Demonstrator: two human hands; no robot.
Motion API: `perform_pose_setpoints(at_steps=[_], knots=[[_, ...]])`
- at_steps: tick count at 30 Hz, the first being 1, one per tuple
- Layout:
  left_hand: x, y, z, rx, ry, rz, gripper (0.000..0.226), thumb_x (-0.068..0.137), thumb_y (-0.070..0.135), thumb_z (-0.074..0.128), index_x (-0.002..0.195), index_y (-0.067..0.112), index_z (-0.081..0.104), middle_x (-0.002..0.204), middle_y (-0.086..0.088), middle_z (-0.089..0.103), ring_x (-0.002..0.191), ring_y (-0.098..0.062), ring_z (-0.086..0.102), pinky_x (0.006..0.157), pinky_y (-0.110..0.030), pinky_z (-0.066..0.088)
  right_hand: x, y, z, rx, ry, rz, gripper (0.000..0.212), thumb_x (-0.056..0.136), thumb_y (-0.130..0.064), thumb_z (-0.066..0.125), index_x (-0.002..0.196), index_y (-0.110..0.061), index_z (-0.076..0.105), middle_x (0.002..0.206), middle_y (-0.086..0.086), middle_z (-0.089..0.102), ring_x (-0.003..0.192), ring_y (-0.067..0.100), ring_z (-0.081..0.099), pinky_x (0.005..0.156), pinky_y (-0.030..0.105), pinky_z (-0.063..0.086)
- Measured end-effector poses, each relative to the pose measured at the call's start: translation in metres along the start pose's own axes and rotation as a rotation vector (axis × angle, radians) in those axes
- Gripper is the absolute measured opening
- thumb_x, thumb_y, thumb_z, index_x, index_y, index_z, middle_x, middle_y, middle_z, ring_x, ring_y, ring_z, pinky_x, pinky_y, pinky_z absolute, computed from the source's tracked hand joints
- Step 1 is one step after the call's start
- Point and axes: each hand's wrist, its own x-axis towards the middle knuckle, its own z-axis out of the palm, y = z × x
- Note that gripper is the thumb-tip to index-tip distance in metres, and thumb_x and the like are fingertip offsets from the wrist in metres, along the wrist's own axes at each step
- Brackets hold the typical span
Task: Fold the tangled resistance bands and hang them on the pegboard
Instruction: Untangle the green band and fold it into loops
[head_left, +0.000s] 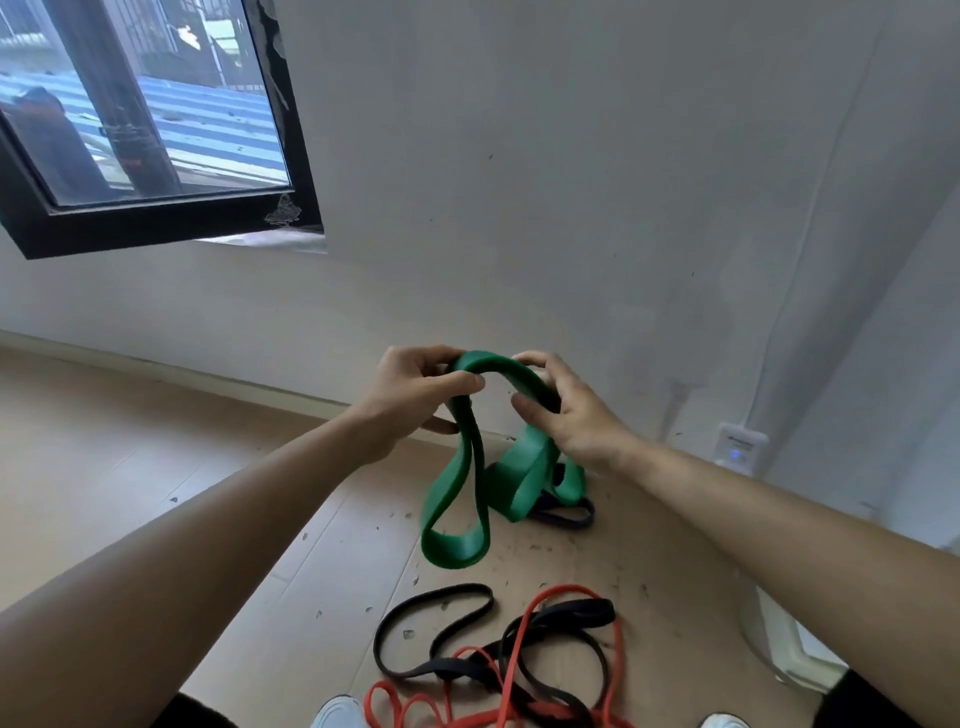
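A purple band (569, 517) lies mostly hidden behind the green band (519, 467) at centre. The tangled red band (567, 590) and black band (436, 597) run off the bottom edge. The left hand (415, 395) and right hand (569, 415) grip the green band's top fold, and its loops hang below them.

A scuffed white plaster wall (519, 182) holds a black-framed daylit window (150, 119) above a pale wood-plank floor (104, 441) flecked with dark debris.
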Motion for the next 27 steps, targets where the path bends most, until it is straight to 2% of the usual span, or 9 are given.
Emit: perform_pose_setpoints(at_steps=[3,6,8,12,16,18,20,24,27], knots=[[-0.001,0.005,-0.002,-0.023,0.017,0.018,0.021,0.089,0.009,0.073,0.109,0.014,0.076,0.089,-0.012,0.071,0.089,-0.033,0.075,0.073,-0.050,0.064,-0.001,0.005,0.004,-0.133,0.016,-0.018,0.059,0.088,-0.022,0.077,0.138,-0.030,0.047,0.107,-0.007,0.062,0.099,0.010,0.062,0.086,0.026,0.051],[-0.001,0.009,-0.004,-0.031,0.040,0.033,0.019,0.090,0.008,0.072,0.107,0.013,0.076,0.086,-0.012,0.071,0.084,-0.031,0.075,0.068,-0.044,0.064,-0.001,0.011,0.007,-0.290,0.048,-0.015,0.065,0.082,-0.014,0.079,0.137,-0.029,0.049,0.103,-0.009,0.062,0.090,0.003,0.059,0.077,0.024,0.047],[0.000,0.011,-0.008,-0.036,0.086,0.036,0.018,0.089,0.008,0.072,0.106,0.014,0.077,0.082,-0.009,0.072,0.082,-0.028,0.075,0.066,-0.040,0.063,0.001,0.015,0.006,-0.339,0.050,-0.013,0.063,0.084,-0.012,0.076,0.138,-0.029,0.051,0.106,-0.012,0.062,0.088,0.000,0.058,0.080,0.019,0.047],[0.000,0.011,-0.013,-0.080,0.131,0.018,0.019,0.090,0.008,0.071,0.108,0.013,0.076,0.084,-0.012,0.073,0.085,-0.029,0.076,0.068,-0.041,0.063,0.003,0.013,0.000,-0.356,0.044,-0.023,0.060,0.089,-0.017,0.074,0.143,-0.030,0.050,0.113,-0.011,0.065,0.101,0.008,0.060,0.089,0.024,0.048],[0.004,0.013,-0.009,-0.209,0.152,-0.021,0.022,0.093,0.007,0.067,0.113,0.010,0.074,0.079,-0.005,0.072,0.088,-0.029,0.076,0.072,-0.043,0.063,0.000,0.005,0.008,-0.176,-0.065,0.040,0.066,0.096,-0.027,0.068,0.154,-0.029,0.039,0.147,-0.008,0.053,0.130,0.004,0.049,0.114,0.026,0.038],[0.007,0.015,-0.006,-0.265,0.172,-0.037,0.025,0.093,0.007,0.065,0.117,0.011,0.071,0.076,-0.003,0.070,0.087,-0.029,0.075,0.071,-0.043,0.062,-0.001,0.000,0.016,0.038,-0.106,0.063,0.059,0.095,-0.035,0.066,0.150,-0.032,0.044,0.143,-0.008,0.058,0.131,0.008,0.053,0.116,0.036,0.040],[0.007,0.015,-0.001,-0.298,0.191,-0.046,0.025,0.094,0.007,0.065,0.119,0.010,0.069,0.083,-0.009,0.070,0.087,-0.029,0.074,0.069,-0.040,0.062,-0.001,-0.006,0.021,0.181,-0.124,0.092,0.054,0.089,-0.048,0.066,0.139,-0.031,0.053,0.127,-0.003,0.063,0.120,0.017,0.060,0.108,0.043,0.048],[0.008,0.019,0.012,-0.374,0.238,-0.058,0.023,0.094,0.008,0.066,0.117,0.006,0.067,0.090,-0.011,0.073,0.081,-0.025,0.075,0.068,-0.039,0.062,-0.004,-0.011,0.038,-0.110,0.037,0.108,0.084,0.063,-0.081,0.070,0.130,-0.035,0.048,0.120,-0.002,0.047,0.111,0.018,0.052,0.100,0.045,0.050],[0.008,0.021,0.021,-0.434,0.259,-0.071,0.023,0.093,0.007,0.068,0.115,0.004,0.066,0.081,-0.008,0.074,0.077,-0.023,0.075,0.069,-0.041,0.062,-0.006,0.002,0.053,-0.220,0.156,0.082,0.089,0.059,-0.083,0.070,0.129,-0.037,0.042,0.119,-0.004,0.047,0.112,0.019,0.045,0.094,0.046,0.047]])
